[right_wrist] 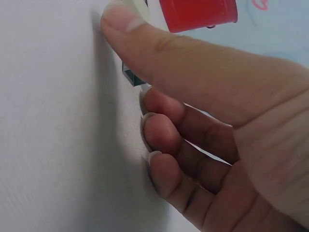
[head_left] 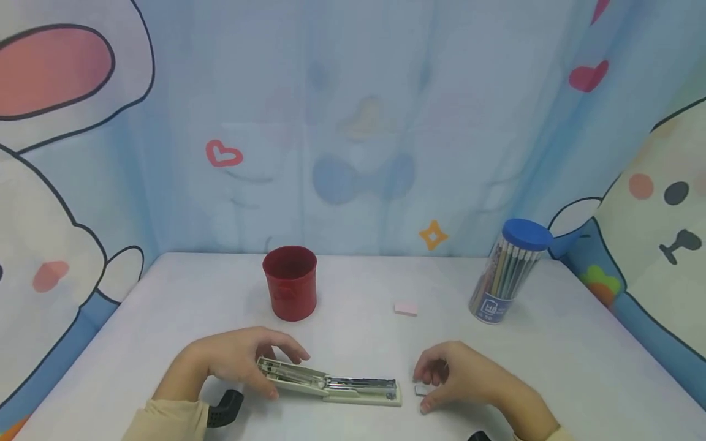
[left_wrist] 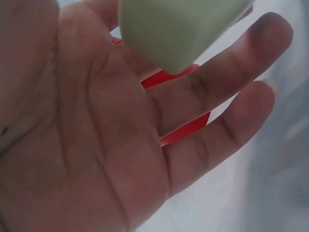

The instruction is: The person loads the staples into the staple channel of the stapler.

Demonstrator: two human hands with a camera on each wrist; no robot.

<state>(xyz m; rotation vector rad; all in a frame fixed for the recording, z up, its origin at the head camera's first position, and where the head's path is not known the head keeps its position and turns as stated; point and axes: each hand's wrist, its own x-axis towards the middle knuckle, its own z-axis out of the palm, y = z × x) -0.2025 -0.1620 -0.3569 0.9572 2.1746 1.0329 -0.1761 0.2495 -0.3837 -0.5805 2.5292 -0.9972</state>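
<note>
A pale green stapler (head_left: pixel 361 392) lies hinged wide open on the table, its metal staple channel showing and its cover angled toward the left. My left hand (head_left: pixel 237 358) holds the cover's end, thumb along the near side and fingers beyond the far side. In the left wrist view the cover's rounded end (left_wrist: pixel 169 34) crosses in front of the palm, and the other fingers stretch out loosely. At the stapler's right end lies a small strip of staples (head_left: pixel 421 390). Around it my right hand (head_left: pixel 463 376) is spread, thumb and bent fingers on either side with a visible gap.
A dark red cup (head_left: pixel 292 294) stands behind the stapler. A small pink eraser (head_left: pixel 406 309) lies farther back, right of centre. At the back right is a clear tub of pencils (head_left: pixel 502 282) with a blue lid. A patterned curtain (head_left: pixel 358 122) hangs beyond the table.
</note>
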